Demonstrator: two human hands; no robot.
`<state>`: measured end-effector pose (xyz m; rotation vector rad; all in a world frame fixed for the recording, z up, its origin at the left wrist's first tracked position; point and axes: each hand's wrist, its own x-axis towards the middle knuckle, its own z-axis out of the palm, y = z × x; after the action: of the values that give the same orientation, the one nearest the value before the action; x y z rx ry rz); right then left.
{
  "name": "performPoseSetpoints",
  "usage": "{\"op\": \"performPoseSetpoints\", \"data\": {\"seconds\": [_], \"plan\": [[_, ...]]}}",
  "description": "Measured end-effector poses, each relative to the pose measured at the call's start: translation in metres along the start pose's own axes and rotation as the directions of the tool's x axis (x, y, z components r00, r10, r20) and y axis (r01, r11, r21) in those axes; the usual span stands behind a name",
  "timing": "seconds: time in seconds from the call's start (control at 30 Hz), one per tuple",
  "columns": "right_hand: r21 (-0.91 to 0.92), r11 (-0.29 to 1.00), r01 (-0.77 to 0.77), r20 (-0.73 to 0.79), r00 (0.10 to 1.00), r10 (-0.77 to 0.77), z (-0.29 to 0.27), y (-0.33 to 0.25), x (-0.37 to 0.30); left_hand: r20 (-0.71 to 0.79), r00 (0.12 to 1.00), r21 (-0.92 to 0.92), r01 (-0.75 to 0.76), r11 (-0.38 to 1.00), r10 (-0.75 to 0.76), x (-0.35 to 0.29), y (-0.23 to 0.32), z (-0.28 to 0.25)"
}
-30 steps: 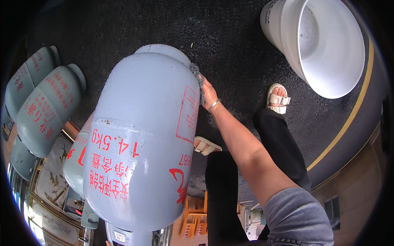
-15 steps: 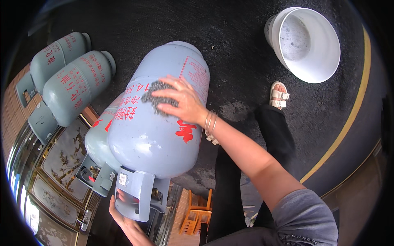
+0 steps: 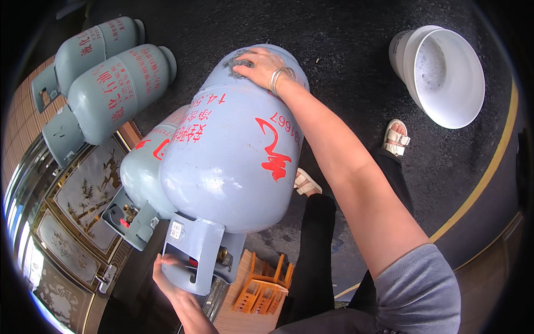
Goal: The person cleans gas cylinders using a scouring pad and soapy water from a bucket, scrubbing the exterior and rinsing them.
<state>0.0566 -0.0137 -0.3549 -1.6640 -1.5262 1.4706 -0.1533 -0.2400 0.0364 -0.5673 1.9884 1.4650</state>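
Note:
A grey-blue gas cylinder (image 3: 222, 161) with red markings lies tilted in front of me, its base pointing away. My left hand (image 3: 169, 273) grips the metal collar (image 3: 194, 245) around its valve at the near end; part of that hand is hidden behind the collar. Near the far end, my right hand (image 3: 261, 68) presses a grey steel wool pad (image 3: 236, 65) flat against the cylinder's surface. Its fingers are bent over the pad, which shows at their left side. Thin bangles circle the right wrist.
Against its left side is a greener gas cylinder (image 3: 142, 172). Two more cylinders, one near (image 3: 119, 92) and one farther (image 3: 92, 47), lie at the upper left. White nested buckets (image 3: 453, 83) with suds inside stand at the upper right. An orange stool (image 3: 264, 289) is below.
My right hand has slid the steel wool pad from the cylinder's middle toward its far end. More of the red marking shows on the cylinder's right side. My left hand stays on the collar.

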Motion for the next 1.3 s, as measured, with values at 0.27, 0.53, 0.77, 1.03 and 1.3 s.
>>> {"op": "performPoseSetpoints", "data": {"seconds": [0.27,0.53,0.77,1.03,1.3], "plan": [[0.199,0.763,0.615,0.185,0.741,-0.646,-0.028,-0.16,-0.18,-0.11,0.979,0.054,-0.167,0.985,0.172,-0.014,-0.007,-0.005],[-0.061,0.997,-0.053,0.162,0.985,0.063,0.004,-0.029,-0.008,-0.067,0.979,0.037,-0.19,0.981,0.193,-0.002,-0.004,0.003],[0.51,0.672,0.538,0.142,0.718,-0.682,-0.014,-0.112,-0.128,0.039,0.999,-0.016,-0.015,1.0,0.016,-0.013,0.001,-0.008],[0.427,0.901,-0.081,-0.206,0.961,0.184,0.004,0.075,-0.073,0.093,0.996,0.117,-0.027,0.993,0.016,0.011,0.022,-0.022],[0.319,0.894,0.313,-0.176,0.947,-0.269,0.0,0.046,-0.096,-0.025,0.987,0.026,0.16,0.987,-0.159,0.021,0.044,-0.017]]}}
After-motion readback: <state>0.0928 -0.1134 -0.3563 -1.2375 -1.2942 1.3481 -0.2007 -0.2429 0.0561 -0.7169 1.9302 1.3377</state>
